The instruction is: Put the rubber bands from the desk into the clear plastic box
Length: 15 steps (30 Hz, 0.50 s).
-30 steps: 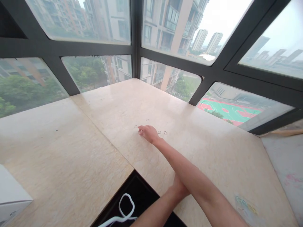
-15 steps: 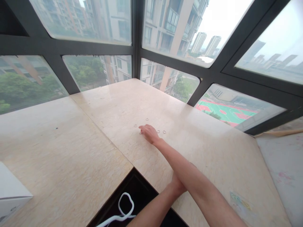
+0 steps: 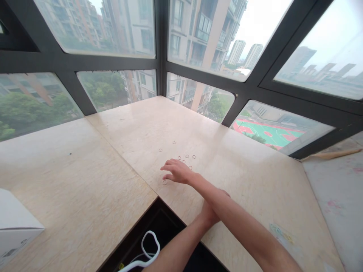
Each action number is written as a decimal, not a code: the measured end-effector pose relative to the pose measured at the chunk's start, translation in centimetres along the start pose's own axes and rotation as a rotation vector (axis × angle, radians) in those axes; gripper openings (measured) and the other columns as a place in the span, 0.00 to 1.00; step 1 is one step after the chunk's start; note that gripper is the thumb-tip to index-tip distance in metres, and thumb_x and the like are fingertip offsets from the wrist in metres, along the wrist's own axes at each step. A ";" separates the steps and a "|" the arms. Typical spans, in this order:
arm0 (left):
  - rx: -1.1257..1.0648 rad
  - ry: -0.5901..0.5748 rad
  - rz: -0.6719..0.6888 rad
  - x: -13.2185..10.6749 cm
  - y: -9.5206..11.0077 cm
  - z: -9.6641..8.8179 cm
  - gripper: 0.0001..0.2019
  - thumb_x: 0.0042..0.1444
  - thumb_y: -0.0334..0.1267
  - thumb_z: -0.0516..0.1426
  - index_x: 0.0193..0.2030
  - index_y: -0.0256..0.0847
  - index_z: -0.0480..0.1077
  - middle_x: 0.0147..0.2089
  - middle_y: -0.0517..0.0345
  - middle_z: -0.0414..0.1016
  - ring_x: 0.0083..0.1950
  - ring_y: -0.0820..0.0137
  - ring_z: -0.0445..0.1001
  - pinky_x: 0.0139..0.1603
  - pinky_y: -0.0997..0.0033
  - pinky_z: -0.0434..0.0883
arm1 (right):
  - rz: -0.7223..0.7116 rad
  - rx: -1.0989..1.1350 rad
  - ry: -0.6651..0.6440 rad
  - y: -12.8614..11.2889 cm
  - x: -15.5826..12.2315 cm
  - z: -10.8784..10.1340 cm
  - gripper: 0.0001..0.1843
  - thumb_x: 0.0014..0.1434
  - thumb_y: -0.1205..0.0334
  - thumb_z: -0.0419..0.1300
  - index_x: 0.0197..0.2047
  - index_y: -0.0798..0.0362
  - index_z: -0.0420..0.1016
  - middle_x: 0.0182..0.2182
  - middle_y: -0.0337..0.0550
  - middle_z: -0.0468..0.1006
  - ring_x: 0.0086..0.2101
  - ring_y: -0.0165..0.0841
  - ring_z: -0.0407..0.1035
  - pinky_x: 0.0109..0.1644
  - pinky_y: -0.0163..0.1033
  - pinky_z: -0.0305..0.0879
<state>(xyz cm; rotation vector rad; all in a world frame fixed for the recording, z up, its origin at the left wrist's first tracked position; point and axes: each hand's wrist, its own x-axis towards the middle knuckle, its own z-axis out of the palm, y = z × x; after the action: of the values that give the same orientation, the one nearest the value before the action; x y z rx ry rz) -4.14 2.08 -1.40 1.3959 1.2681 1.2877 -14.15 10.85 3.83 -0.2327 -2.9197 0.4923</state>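
White box (image 3: pixel 19 209): here it is at my far left, cut by the edge of view, sitting on the pale tabletop (image 3: pixel 93 196).
Dark speck (image 3: pixel 70 154): a tiny one, alone on that left stretch.
Seam (image 3: pixel 121 158): running slantwise down the top, straight to the corner of the dark recess (image 3: pixel 166 215).
White cable (image 3: pixel 158 247): looped up inside the recess, down by my left forearm.
Leftmost ring (image 3: pixel 160 150): lying flat, beyond my fingertips.
Near ring (image 3: pixel 165 183): right at my thumb tip, on the side closest to me; whether thumb and ring touch, I can't tell.
Far ring (image 3: pixel 174 142): the furthest out, toward the window corner.
Right hand (image 3: pixel 177 172): stretched out palm down, thumb and fingers well parted, nothing visible gripped.
Ring cluster (image 3: pixel 186 156): five small loops close together, just past my knuckles and wrist, the lowest beside the hand's edge.
Left hand (image 3: pixel 210 212): tucked beneath my crossing right forearm, mostly covered, fingertips peeking out beyond; its grip I can't tell.
Clear packet (image 3: pixel 282 233): flat to the right of my right forearm, greenish and yellow bits showing.
Pale wall (image 3: pixel 329 204): closing off the right, pinkish marks on it.
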 end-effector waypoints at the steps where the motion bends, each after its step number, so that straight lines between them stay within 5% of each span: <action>1: 0.019 0.004 -0.001 0.1 -0.4 0.2 0.09 0.52 0.32 0.57 0.41 0.42 0.72 0.41 0.50 0.76 0.43 0.58 0.73 0.47 0.59 0.70 | -0.025 -0.009 -0.033 -0.3 -0.2 0.1 0.16 0.54 0.56 0.68 0.46 0.51 0.77 0.40 0.45 0.76 0.42 0.36 0.67 0.45 0.38 0.60; 7: 0.175 -0.036 0.011 0.8 -2.7 1.1 0.11 0.54 0.33 0.56 0.44 0.41 0.72 0.42 0.53 0.76 0.43 0.64 0.72 0.48 0.63 0.68 | -0.028 -0.047 -0.128 -0.4 -0.6 1.3 0.02 0.56 0.63 0.66 0.34 0.51 0.79 0.33 0.42 0.75 0.37 0.34 0.67 0.40 0.37 0.58; 15: 0.268 -0.044 -0.024 1.6 -2.2 1.3 0.10 0.54 0.31 0.54 0.41 0.39 0.74 0.39 0.55 0.77 0.41 0.67 0.72 0.45 0.66 0.68 | -0.002 -0.020 -0.117 -1.3 -1.5 1.6 0.03 0.59 0.70 0.61 0.32 0.56 0.73 0.33 0.46 0.73 0.36 0.36 0.65 0.41 0.39 0.59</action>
<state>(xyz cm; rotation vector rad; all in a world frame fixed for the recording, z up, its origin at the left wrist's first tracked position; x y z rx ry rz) -3.23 4.06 -3.46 1.5799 1.4635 1.0947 -13.14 8.88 2.51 -0.2097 -3.0394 0.4927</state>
